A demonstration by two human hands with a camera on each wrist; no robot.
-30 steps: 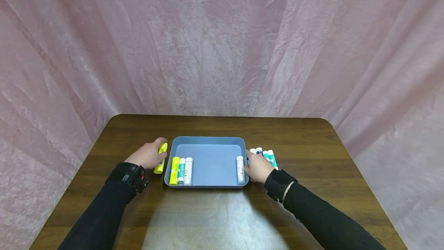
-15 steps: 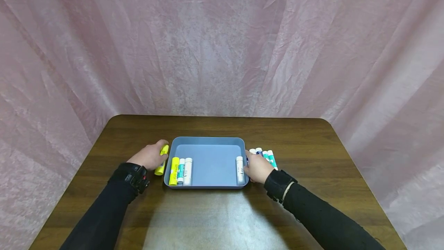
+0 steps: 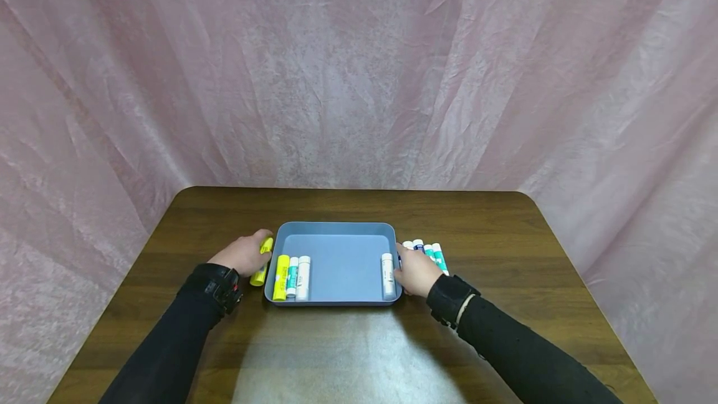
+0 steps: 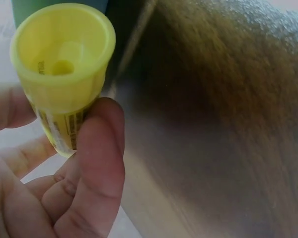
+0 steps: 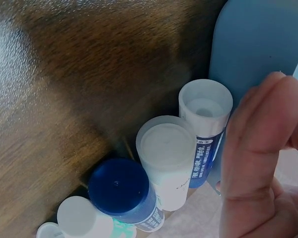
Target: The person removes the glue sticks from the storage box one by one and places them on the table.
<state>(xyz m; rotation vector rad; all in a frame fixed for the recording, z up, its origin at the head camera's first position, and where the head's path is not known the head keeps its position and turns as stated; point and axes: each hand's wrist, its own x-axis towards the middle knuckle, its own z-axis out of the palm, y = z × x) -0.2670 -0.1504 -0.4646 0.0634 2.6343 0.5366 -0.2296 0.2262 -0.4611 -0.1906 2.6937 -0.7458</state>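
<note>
My left hand (image 3: 244, 255) pinches a yellow glue stick (image 4: 64, 94) just off the tray's left side. The hollow base of this stick faces the left wrist camera. Along the right wall of the blue-grey tray (image 3: 348, 273) lies my right hand (image 3: 417, 272), its visible finger straight. Beside that finger stands a blue-labelled glue stick (image 5: 206, 134) with a white hollow end, not gripped. Inside the tray, a yellow glue stick (image 3: 281, 278), a teal one (image 3: 292, 277) and a white one (image 3: 303, 278) line the left; another white glue stick (image 3: 388, 276) lies at the right.
Right of the tray sit more glue sticks, among them a white one (image 5: 166, 153), a blue-ended one (image 5: 119, 188) and teal ones (image 3: 440, 259), partly behind my right hand. All rest on a brown wooden table (image 3: 477, 217). A pink curtain (image 3: 359, 80) hangs behind it.
My left hand has shifted slightly right, nearer the tray, and a little toward me with the yellow glue stick. The right hand and the sticks in the tray hold their places.
</note>
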